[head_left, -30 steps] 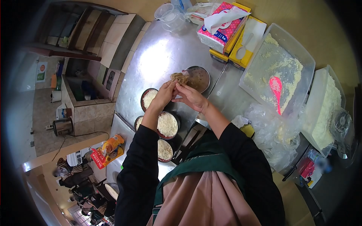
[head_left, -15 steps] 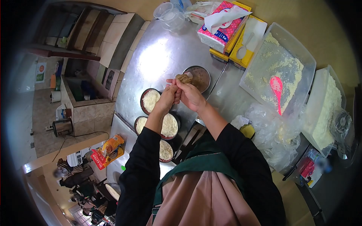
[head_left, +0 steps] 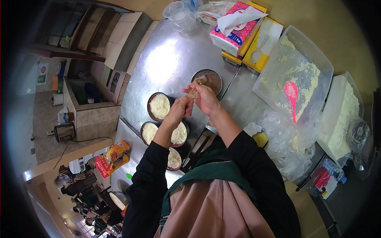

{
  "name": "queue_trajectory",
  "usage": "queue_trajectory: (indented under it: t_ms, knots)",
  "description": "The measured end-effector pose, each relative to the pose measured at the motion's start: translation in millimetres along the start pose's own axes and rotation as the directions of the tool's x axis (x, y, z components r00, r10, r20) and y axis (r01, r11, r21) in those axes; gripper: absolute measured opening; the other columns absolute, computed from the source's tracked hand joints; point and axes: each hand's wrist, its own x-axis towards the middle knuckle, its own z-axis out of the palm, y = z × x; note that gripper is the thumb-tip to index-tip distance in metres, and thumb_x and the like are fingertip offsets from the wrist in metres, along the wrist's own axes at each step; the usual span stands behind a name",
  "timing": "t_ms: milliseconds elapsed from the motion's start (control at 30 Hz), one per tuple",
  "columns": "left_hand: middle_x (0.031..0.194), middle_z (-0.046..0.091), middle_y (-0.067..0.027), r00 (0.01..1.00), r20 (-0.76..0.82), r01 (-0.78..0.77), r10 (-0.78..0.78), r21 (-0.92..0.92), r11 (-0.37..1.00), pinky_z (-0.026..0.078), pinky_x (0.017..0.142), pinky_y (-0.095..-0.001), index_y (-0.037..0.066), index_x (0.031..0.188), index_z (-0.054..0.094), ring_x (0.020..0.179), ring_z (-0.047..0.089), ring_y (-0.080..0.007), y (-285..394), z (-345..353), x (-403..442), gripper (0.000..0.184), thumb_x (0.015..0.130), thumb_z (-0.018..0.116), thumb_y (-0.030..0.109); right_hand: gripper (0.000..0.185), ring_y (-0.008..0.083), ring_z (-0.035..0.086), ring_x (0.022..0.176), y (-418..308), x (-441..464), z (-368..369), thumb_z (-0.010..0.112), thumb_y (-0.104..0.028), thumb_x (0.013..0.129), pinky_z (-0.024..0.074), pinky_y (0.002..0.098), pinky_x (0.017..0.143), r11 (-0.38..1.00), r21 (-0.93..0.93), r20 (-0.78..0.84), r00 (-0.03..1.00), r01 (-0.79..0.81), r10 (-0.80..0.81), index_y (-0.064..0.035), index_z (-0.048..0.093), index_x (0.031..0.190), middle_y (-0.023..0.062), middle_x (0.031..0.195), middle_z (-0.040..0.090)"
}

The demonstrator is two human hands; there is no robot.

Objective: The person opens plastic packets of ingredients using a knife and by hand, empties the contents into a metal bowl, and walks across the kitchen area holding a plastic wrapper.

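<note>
My left hand and my right hand are close together above the metal table. Fingers of both are closed on a limp, crumpled, brownish bag-like thing, a twisted part of it stretched between them. Its paler end pokes out beyond my right fingers. Behind that end lies a round metal pan with a brownish inside. Left of and below my hands stand several dark round pans filled with white shreds, among them the upper one and a lower one.
On the right are a clear bin with pale crumbs and a pink spoon, a crumpled plastic bag and a tub of white shreds. A tissue pack and clear plastic containers stand at the back.
My hands have drawn slightly apart, and the brownish thing, bunched as a lump before, now shows a thin twisted stretch between them. The pans have stayed put.
</note>
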Motion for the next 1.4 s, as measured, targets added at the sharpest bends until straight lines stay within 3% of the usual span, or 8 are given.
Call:
queue_trajectory:
  t_ms: [133, 200, 267, 300, 367, 467, 1000, 1400]
  knots:
    - [0.065, 0.053, -0.0023, 0.99, -0.001, 0.142, -0.143, -0.099, 0.985, 0.043, 0.051, -0.0244, 0.007, 0.084, 0.054, 0.053, 0.049, -0.0124, 25, 14, 0, 0.028, 0.093, 0.038, 0.028, 0.021, 0.0195, 0.058, 0.094, 0, -7, 4, 0.048, -0.027, 0.094, 0.0466, 0.0297, 0.075, 0.995, -0.094, -0.006, 1.0, -0.029, 0.028, -0.0091, 0.054, 0.085, 0.0054, 0.091, 0.058]
    - [0.063, 0.049, -0.0008, 0.988, -0.043, 0.147, -0.148, -0.03, 0.989, 0.039, 0.048, -0.024, 0.008, 0.082, 0.052, 0.051, 0.045, -0.0113, 17, 10, 10, 0.027, 0.095, 0.037, 0.027, 0.023, 0.0172, 0.058, 0.087, -1, -8, 6, 0.047, -0.027, 0.094, 0.0466, 0.0284, 0.071, 0.98, -0.161, -0.033, 0.993, -0.118, 0.114, -0.0087, 0.055, 0.083, 0.0058, 0.09, 0.058]
    - [0.059, 0.044, -0.0001, 0.994, 0.111, -0.033, 0.016, 0.149, 0.988, 0.037, 0.047, -0.0258, 0.008, 0.083, 0.051, 0.05, 0.043, -0.0106, 6, 0, 18, 0.027, 0.094, 0.037, 0.028, 0.023, 0.0171, 0.057, 0.085, -3, -7, 4, 0.047, -0.027, 0.094, 0.0466, 0.0288, 0.071, 0.981, -0.163, -0.008, 0.995, -0.103, 0.103, -0.0086, 0.055, 0.082, 0.0058, 0.089, 0.058]
    - [0.059, 0.044, -0.0001, 0.993, 0.115, -0.032, 0.015, 0.149, 0.988, 0.037, 0.047, -0.0258, 0.008, 0.083, 0.051, 0.05, 0.043, -0.0106, -2, -1, 21, 0.027, 0.094, 0.037, 0.028, 0.023, 0.0169, 0.057, 0.083, -5, -6, 3, 0.047, -0.026, 0.094, 0.0465, 0.0292, 0.071, 0.982, -0.165, 0.019, 0.995, -0.089, 0.093, -0.0085, 0.055, 0.081, 0.0058, 0.089, 0.058]
    - [0.059, 0.036, 0.0034, 0.997, -0.045, -0.059, 0.067, 0.162, 0.985, 0.029, 0.044, -0.0221, 0.012, 0.075, 0.045, 0.047, 0.032, -0.0081, 0, 10, 8, 0.029, 0.096, 0.036, 0.029, 0.023, 0.0175, 0.057, 0.084, -4, -2, -4, 0.047, -0.026, 0.094, 0.0464, 0.0298, 0.071, 0.984, -0.144, -0.014, 0.994, -0.109, 0.108, -0.0086, 0.055, 0.08, 0.0057, 0.088, 0.058]
    - [0.058, 0.033, 0.0049, 0.994, -0.059, -0.075, 0.09, 0.218, 0.973, 0.028, 0.043, -0.0217, 0.012, 0.073, 0.043, 0.046, 0.03, -0.0067, -8, 9, 4, 0.03, 0.096, 0.036, 0.03, 0.023, 0.0188, 0.057, 0.086, -2, 4, -12, 0.047, -0.024, 0.093, 0.0466, 0.0314, 0.073, 0.986, -0.099, -0.012, 0.991, -0.132, 0.132, -0.0089, 0.054, 0.078, 0.0056, 0.087, 0.058]
    - [0.06, 0.038, 0.0045, 0.994, -0.014, -0.101, 0.106, 0.192, 0.976, 0.03, 0.042, -0.0212, 0.007, 0.077, 0.048, 0.046, 0.035, -0.0052, -24, 8, -33, 0.024, 0.093, 0.038, 0.022, 0.014, 0.0207, 0.058, 0.089, -5, 10, -33, 0.051, -0.021, 0.089, 0.0474, 0.0402, 0.083, 0.984, -0.067, -0.125, 0.98, -0.165, 0.156, -0.0121, 0.054, 0.078, 0.0028, 0.085, 0.057]
    - [0.059, 0.039, 0.0042, 0.993, -0.032, -0.104, 0.112, 0.187, 0.977, 0.03, 0.043, -0.0211, 0.006, 0.078, 0.049, 0.048, 0.037, -0.0053, -28, 16, -53, 0.024, 0.093, 0.036, 0.02, 0.013, 0.0209, 0.06, 0.078, -10, 21, -45, 0.051, -0.021, 0.086, 0.049, 0.0394, 0.075, 0.99, -0.063, -0.184, 0.977, -0.124, 0.111, -0.0134, 0.054, 0.075, 0.0024, 0.079, 0.057]
